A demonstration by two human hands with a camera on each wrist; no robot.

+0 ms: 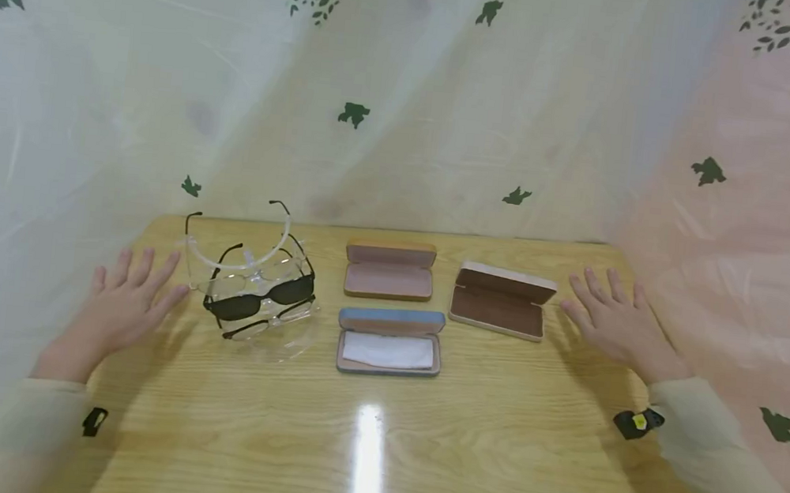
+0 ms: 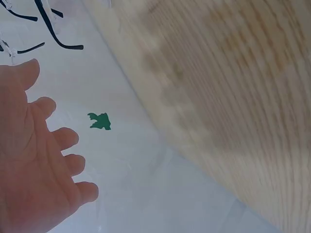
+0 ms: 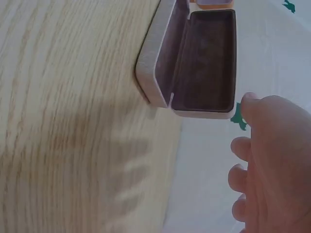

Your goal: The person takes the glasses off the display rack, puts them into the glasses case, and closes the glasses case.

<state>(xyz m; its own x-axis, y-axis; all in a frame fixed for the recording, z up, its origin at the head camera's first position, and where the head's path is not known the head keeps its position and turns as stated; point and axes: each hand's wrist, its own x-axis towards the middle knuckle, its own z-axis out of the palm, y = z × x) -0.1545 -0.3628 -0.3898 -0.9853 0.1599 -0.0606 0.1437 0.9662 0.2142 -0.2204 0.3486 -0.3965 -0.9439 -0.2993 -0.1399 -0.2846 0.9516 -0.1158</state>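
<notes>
My left hand (image 1: pixel 125 308) has its fingers spread, holds nothing, and is beside several glasses at the left. Among them are dark sunglasses (image 1: pixel 239 308) and white-rimmed glasses (image 1: pixel 232 264), stacked on what looks like a clear stand (image 1: pixel 281 347). Over on the right, my right hand (image 1: pixel 619 328) also has spread fingers and grips nothing, nearest to a beige glasses case (image 1: pixel 460 300) with brown lining and a raised lid. Shadows of both hands fall on the table. Dark temple arms (image 2: pixel 56 36) appear above my thumb in the left wrist view.
Two more glasses cases with raised lids lie mid-table: an orange-brown one (image 1: pixel 387 295) with pink lining, and a blue one (image 1: pixel 392 317) holding a folded white cloth (image 1: pixel 388 351). A pale curtain (image 1: pixel 409 176) with green leaf prints surrounds the wooden table (image 1: pixel 262 440).
</notes>
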